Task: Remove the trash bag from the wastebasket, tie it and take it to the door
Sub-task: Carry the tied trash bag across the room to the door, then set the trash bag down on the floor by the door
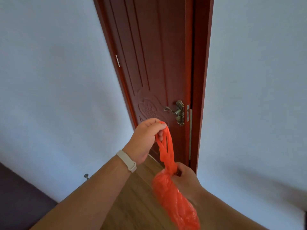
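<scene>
An orange-red plastic trash bag (174, 196) hangs in front of me, its handles twisted into loops above a knotted neck. My left hand (144, 140), with a pale band on the wrist, pinches the handle loops at the top. My right hand (186, 178) grips the bag at its neck, just below the knot, partly hidden behind the plastic. A dark red wooden door (154, 63) stands straight ahead, with a brass lever handle (177, 112) a little above and right of my left hand. The wastebasket is not in view.
White walls (49, 80) flank the door on both sides. The red door frame (201, 80) runs down the right side. Wood-look flooring (132, 205) lies below. A dark piece of furniture (20, 196) fills the lower left, with a small doorstop (86, 176) on the wall beside it.
</scene>
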